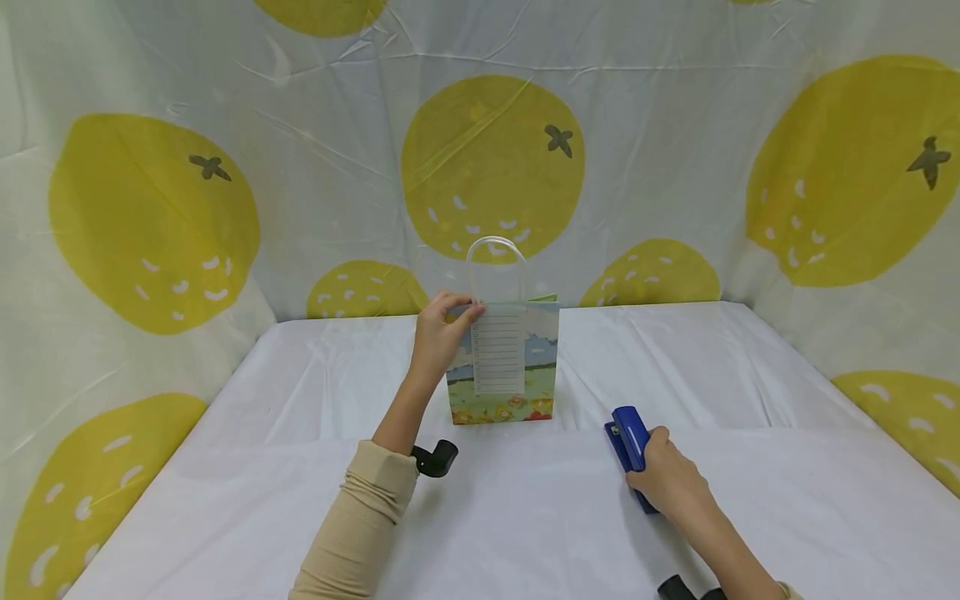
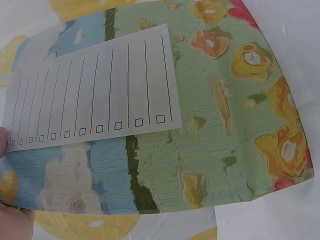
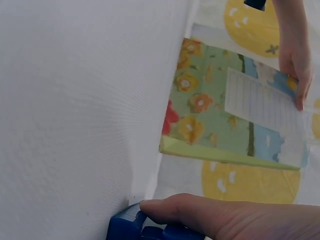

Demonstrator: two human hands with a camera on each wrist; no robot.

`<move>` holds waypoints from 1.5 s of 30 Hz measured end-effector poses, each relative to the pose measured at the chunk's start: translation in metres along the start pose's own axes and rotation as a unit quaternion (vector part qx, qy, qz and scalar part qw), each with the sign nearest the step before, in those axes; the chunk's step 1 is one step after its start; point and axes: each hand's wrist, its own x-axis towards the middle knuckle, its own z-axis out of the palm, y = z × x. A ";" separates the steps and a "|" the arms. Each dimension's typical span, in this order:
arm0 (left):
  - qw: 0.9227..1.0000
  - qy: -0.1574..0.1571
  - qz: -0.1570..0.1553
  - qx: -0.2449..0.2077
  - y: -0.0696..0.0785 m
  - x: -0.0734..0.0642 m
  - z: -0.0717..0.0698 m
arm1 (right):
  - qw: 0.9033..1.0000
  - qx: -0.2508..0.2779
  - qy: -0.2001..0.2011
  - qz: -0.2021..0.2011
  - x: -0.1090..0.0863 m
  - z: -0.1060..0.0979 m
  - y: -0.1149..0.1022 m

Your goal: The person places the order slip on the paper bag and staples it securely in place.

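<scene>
in the head view, the left hand [image 1: 439,333] pinches the paper bag [image 1: 538,375] and the lined sheet [image 1: 498,354] at their top left corners, the bag standing mid-frame, just right of that hand. at lower right, the right hand [image 1: 670,479] grips the blue stapler [image 1: 632,437], which points up and left from its fingers.

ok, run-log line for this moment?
left hand: holds lined sheet against front of upright gift bag | right hand: grips blue stapler | bag: on white cloth
</scene>
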 end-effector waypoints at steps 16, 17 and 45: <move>1.000 0.004 -0.001 0.007 -0.001 0.001 0.001 | 0.999 0.030 0.005 -0.022 0.002 -0.002 0.000; 1.000 0.004 -0.001 0.008 -0.001 0.001 0.001 | 0.999 0.034 0.005 -0.024 0.002 -0.002 -0.001; 1.000 0.000 -0.003 0.008 -0.004 0.002 0.002 | 0.963 0.266 -0.042 -0.003 0.001 -0.004 -0.016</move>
